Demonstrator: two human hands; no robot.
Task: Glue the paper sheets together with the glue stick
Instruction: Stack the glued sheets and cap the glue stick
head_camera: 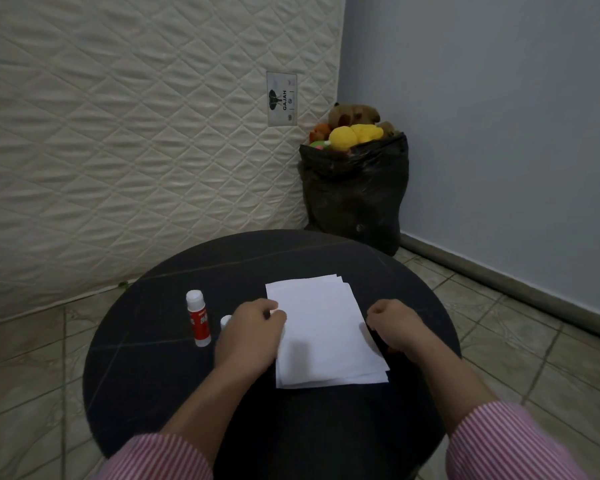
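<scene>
A stack of white paper sheets (321,332) lies slightly fanned on the round black table (174,375). My left hand (248,336) rests curled on the stack's left edge, fingers pinching at the paper. My right hand (397,327) is curled at the stack's right edge, touching it. A red and white glue stick (199,322) stands upright left of my left hand. Its white cap (225,321) stands between the stick and my left hand, partly hidden by the hand.
A quilted mattress (136,133) leans against the wall behind the table. A black bag (355,192) filled with stuffed toys sits in the corner by the blue wall. Tiled floor surrounds the table.
</scene>
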